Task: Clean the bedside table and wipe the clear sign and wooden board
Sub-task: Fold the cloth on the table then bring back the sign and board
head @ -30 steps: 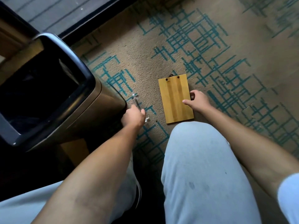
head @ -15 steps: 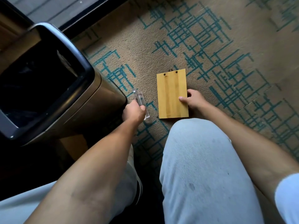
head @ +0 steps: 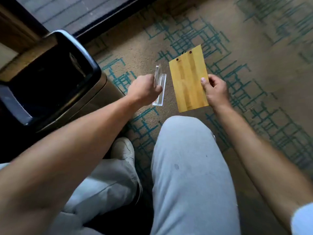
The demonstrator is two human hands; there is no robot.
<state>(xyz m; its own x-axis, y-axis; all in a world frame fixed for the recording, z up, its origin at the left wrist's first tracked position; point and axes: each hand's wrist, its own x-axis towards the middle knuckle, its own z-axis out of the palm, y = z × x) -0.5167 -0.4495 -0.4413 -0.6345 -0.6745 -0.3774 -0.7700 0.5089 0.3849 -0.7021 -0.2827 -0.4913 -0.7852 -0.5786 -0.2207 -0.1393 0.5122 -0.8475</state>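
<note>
Since the earlier frame both things have come up off the carpet (head: pixel 254 48): the board (head: pixel 188 78), which lay flat with the right hand (head: pixel 216 89) at its edge, is now lifted and tilted, and the sign (head: pixel 159 85), gripped low beside the bin (head: pixel 50 78) before, is raised too.

The right hand holds the board at its right long edge, thumb on the yellow top face and the other fingers (head: pixel 215 82) curled behind it. The board's end with two dark rivets points away from the person; its near end hangs just beyond the knee (head: pixel 186 133).

The left hand (head: pixel 145 89) grips the sign, fingers curled round its upright clear pane, with the clear base sticking out just right of and below the knuckles. Sign and board sit side by side, close but apart, with carpet showing between them.

Left of the left hand stands the bin, its dark opening ringed by a shiny rim, its metal wall near the wrist. Below the forearms are light trouser legs and a white shoe (head: pixel 123 148) on the carpet. The beige carpet carries a teal line pattern. The picture is somewhat blurred.
</note>
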